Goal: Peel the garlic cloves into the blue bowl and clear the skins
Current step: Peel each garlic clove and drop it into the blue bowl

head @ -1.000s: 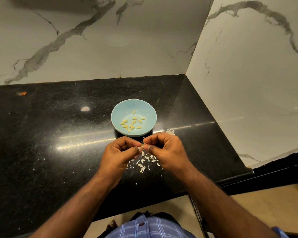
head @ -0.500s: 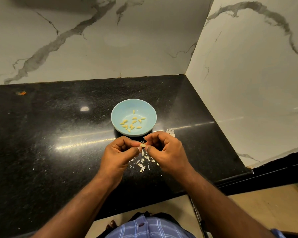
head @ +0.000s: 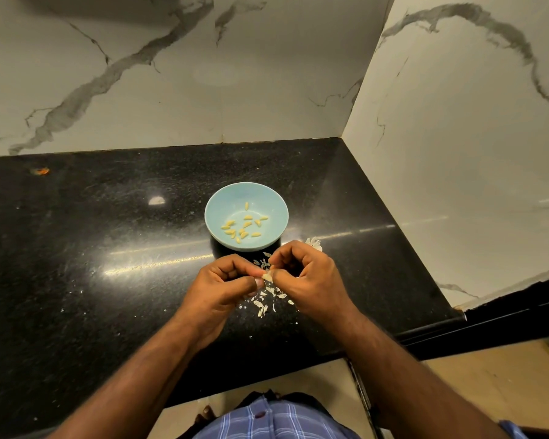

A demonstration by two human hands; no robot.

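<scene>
While both hands work at the table (head: 76, 248) front, one garlic clove (head: 268, 275) sits pinched between them.
Left hand (head: 225, 289) and right hand (head: 305, 277) each keep a narrow fingertip grip on it; light, small, papery-skinned, likely slippery, best held at its ends. Skins (head: 267, 301) lie beneath; blue bowl (head: 222, 204) just beyond.

Garlic clove (head: 268, 276) mostly hidden between fingertips of left hand (head: 224, 288) and right hand (head: 311, 280); peel state too small to tell. Skins (head: 268, 301) on counter (head: 92, 264) partly covered by both hands. Shirt (head: 276, 421) cut off at bottom edge. Orange speck (head: 41, 171) unidentifiable.
</scene>
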